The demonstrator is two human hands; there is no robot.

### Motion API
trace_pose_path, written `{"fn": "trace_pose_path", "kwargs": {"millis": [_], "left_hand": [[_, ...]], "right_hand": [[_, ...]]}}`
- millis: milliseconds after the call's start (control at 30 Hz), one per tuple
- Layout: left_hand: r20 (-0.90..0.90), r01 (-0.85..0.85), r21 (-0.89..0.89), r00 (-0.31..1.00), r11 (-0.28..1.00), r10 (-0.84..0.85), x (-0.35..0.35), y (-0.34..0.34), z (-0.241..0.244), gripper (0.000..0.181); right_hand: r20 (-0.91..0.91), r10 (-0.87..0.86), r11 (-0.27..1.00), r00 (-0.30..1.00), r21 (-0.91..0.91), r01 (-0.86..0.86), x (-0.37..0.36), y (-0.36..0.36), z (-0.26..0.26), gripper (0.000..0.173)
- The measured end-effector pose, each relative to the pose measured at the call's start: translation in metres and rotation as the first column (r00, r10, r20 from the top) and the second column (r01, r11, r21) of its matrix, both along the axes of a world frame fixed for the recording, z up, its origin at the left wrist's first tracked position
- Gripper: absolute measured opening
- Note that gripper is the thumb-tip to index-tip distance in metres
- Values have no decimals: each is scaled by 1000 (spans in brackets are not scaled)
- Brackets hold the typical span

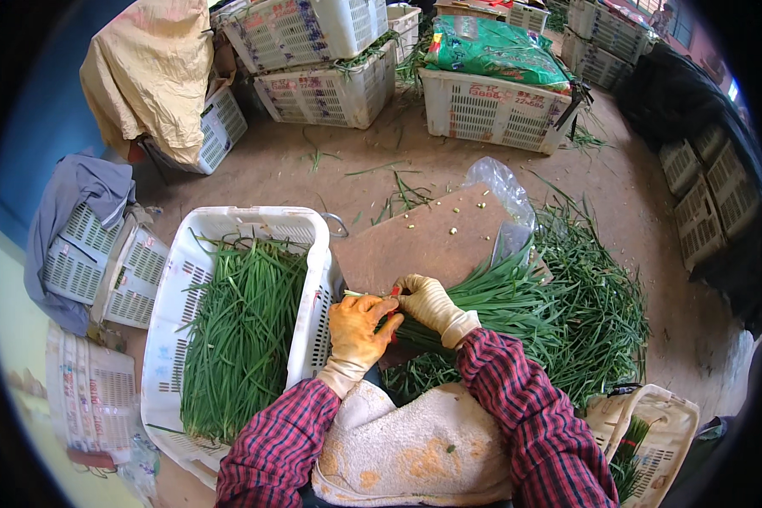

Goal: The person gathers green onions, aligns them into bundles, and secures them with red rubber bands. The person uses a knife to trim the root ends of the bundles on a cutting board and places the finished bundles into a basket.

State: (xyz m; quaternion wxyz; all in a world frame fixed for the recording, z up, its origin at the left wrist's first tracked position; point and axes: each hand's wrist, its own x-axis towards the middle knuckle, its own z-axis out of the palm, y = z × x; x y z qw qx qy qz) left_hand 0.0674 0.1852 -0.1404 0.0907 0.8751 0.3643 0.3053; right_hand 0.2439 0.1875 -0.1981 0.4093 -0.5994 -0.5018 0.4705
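Observation:
A bundle of green garlic chives (508, 295) lies with its cut ends toward the left and its leaves fanning right over a brown board (419, 238). My left hand (357, 331), in an orange-stained glove, grips the stem end of the bundle. A red band (394, 314) shows between the hands at the stems. My right hand (427, 305), in a cream glove, pinches the band with thumb and fingers. Left of the hands, a white plastic crate (320, 267) holds many chives (241, 336) laid lengthwise. Under the forearms a stained towel (419, 444) covers the lap.
A heap of loose chives (603, 311) lies right of the board, near a clear plastic bag (498, 181). A smaller crate (673, 413) with a banded bunch stands lower right. Stacked crates (317, 95) and a crate with a green sack (495, 108) stand ahead.

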Motion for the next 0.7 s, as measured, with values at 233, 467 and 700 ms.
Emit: {"fn": "trace_pose_path", "kwargs": {"millis": [233, 467, 700], "left_hand": [[114, 177, 1, 978, 984, -176, 0, 10, -8, 14], [403, 314, -569, 912, 760, -75, -6, 19, -28, 5], [403, 371, -610, 906, 700, -129, -7, 26, -15, 5]], "right_hand": [[-81, 43, 998, 996, -39, -46, 6, 5, -9, 17], [-70, 37, 997, 997, -58, -42, 3, 6, -1, 16], [-66, -70, 997, 995, 31, 72, -2, 0, -3, 17]]}}
